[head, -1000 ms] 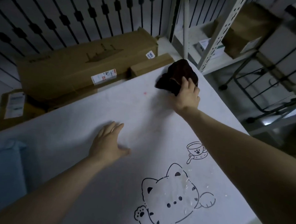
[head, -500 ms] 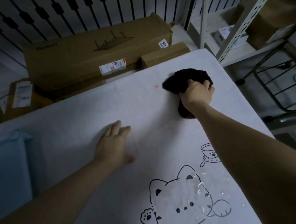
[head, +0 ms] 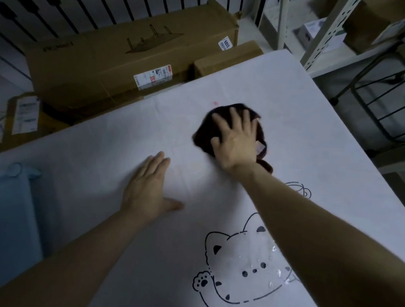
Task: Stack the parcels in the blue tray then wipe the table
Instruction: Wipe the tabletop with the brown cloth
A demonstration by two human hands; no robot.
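right hand (head: 235, 141) apparently flat on cloth (head: 206, 132).

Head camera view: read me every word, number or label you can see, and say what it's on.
"6853": white sticker on the big cardboard box.
Dark print on that box: too blurred to read.
Shipping label on its side: too small to read.
Labels on the left parcel: blurred.

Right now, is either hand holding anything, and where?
Nothing gripped: right hand presses flat on the middle of the dark cloth; left hand lies flat on the table.
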